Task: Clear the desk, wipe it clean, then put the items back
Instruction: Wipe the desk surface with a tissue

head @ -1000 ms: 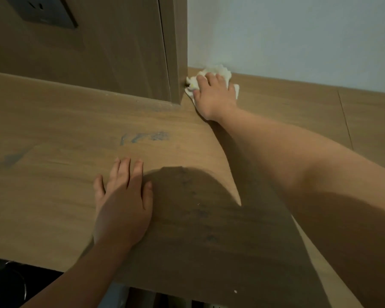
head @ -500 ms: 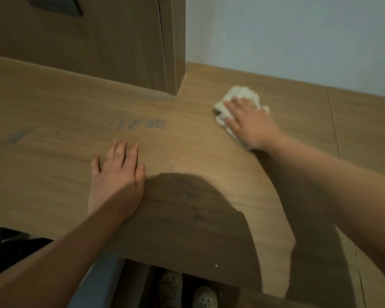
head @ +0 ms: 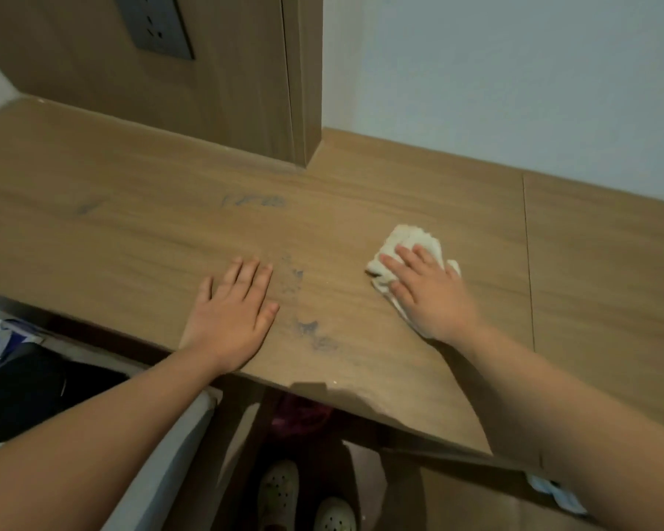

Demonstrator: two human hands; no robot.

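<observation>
we judge the clearing done: in view the desk (head: 131, 224) carries only the cloth (head: 411, 239). wiping looks midway, since grey smudges (head: 307, 327) mark the wood beside our left hand (head: 234, 312), and no items are back yet. the cloth lies bunched under our right hand (head: 434, 297), whose fingers (head: 403, 258) press it flat, straight and slightly apart, with its far edge showing past the fingertips. our left fingers lie straight on the desk.

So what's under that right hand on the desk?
A crumpled white cloth, which the right hand presses onto the desk with straight fingers. Its edges show beyond the fingertips and beside the palm; the middle of the cloth and the wood beneath are covered.
</observation>
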